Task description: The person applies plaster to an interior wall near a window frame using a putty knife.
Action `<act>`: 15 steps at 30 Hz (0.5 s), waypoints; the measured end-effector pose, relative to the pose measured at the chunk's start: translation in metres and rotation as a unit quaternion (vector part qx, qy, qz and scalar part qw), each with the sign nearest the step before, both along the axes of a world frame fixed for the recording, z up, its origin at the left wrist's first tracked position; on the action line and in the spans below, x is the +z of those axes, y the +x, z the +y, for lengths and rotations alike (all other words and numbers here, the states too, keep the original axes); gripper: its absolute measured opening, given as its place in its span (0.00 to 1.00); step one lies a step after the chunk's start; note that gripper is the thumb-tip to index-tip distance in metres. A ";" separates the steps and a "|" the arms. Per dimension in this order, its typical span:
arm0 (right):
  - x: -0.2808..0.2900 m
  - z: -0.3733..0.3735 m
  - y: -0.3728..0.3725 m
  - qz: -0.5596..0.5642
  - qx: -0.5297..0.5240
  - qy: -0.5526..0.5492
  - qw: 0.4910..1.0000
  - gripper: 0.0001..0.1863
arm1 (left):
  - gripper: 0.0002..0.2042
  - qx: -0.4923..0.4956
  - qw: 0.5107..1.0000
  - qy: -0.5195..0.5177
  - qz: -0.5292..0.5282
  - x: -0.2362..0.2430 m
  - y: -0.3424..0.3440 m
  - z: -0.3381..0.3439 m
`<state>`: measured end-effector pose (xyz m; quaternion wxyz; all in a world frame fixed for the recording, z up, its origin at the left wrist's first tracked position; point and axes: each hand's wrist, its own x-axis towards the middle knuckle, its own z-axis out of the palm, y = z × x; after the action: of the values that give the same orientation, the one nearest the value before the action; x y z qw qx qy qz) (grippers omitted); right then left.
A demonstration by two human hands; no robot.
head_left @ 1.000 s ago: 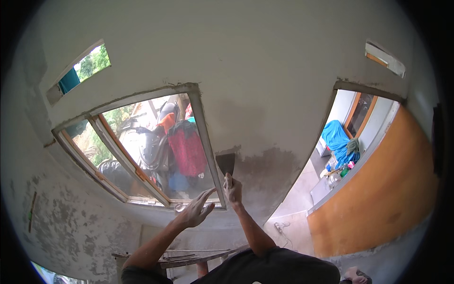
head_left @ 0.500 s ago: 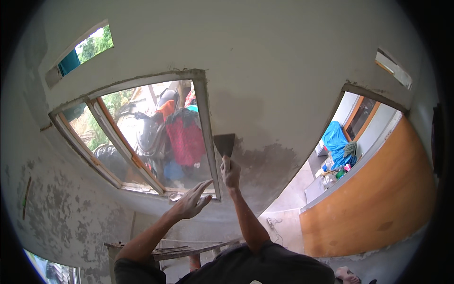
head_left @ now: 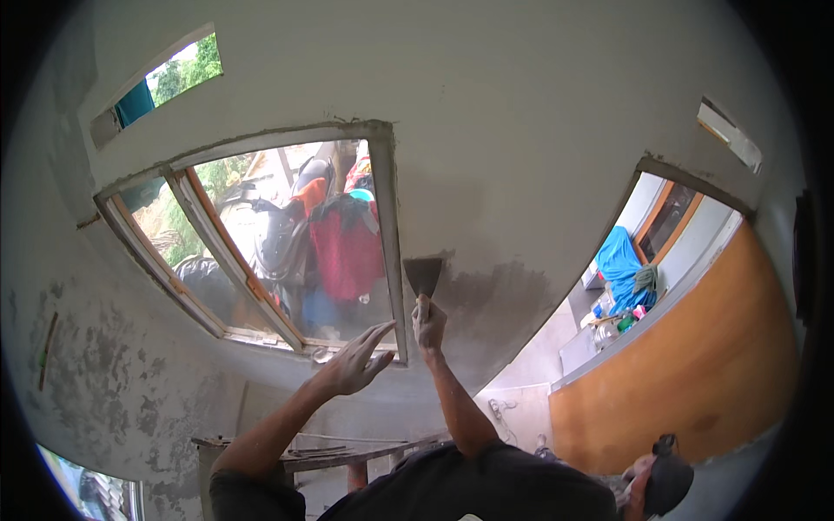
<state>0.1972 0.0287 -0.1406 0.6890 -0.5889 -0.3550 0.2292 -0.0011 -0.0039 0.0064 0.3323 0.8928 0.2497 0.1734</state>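
Observation:
My right hand is closed round the handle of a putty knife. The knife's wide dark blade points up against the plastered wall, just right of the window frame. Darker, damp-looking plaster spreads to the right of the blade. My left hand is held up by the window's lower right corner with its fingers stretched out and nothing in it. I cannot tell whether its fingertips touch the frame. Pale dust coats both hands.
Wooden trestle-like boards stand below my arms. An orange-brown panel stands at the right, near a doorway showing a blue cloth. Another person in a dark cap is at the lower right. Outside the window hangs a red cloth.
The putty knife has moved a little down the wall beside the window frame. My left hand stays stretched out near the corner. More of the other person shows at lower right. The view has shifted slightly.

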 end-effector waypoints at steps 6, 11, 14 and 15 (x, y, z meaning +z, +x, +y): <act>0.001 0.006 -0.014 -0.046 -0.029 0.031 0.998 0.29 | 0.27 0.010 0.999 0.030 -0.016 -0.004 -0.009 0.009; 0.018 0.021 -0.004 0.011 -0.009 0.079 0.997 0.29 | 0.28 0.000 0.999 0.039 -0.021 -0.006 -0.005 0.004; -0.025 0.010 -0.003 0.037 -0.004 0.072 0.997 0.28 | 0.27 -0.007 1.000 -0.002 0.002 -0.004 0.001 0.002; -0.025 0.007 -0.007 0.020 -0.014 0.059 0.998 0.28 | 0.27 -0.006 1.000 0.005 0.000 -0.005 0.000 0.003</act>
<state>0.1899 0.0356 -0.1659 0.7325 -0.5476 -0.3457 0.2099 -0.0015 -0.0007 0.0009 0.3286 0.8960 0.2436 0.1729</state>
